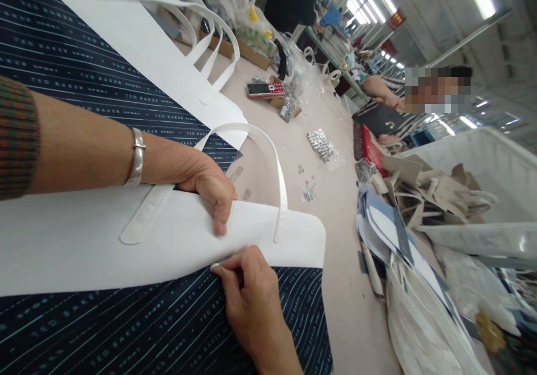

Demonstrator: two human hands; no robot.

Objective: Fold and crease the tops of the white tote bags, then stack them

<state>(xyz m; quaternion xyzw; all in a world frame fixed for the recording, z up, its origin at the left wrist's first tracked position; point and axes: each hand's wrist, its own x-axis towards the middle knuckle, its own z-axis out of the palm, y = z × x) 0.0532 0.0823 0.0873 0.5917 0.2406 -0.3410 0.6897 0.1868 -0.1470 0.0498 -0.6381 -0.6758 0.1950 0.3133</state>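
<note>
Left hand (210, 188) curled over the top of a flat white bag panel with a rounded corner (84, 246), fingertips pressed onto it beside one looped white strap handle (268, 157). Right hand (251, 297) pinching the panel's lower edge between thumb and forefinger, right where white meets navy striped printed sheet (126, 324). Panel's corner near the sheet's right edge; bare beige tabletop (344, 285) beyond, open up to one red-keyed mobile phone (265, 89). One white plastic bin (482, 185) far right.
</note>
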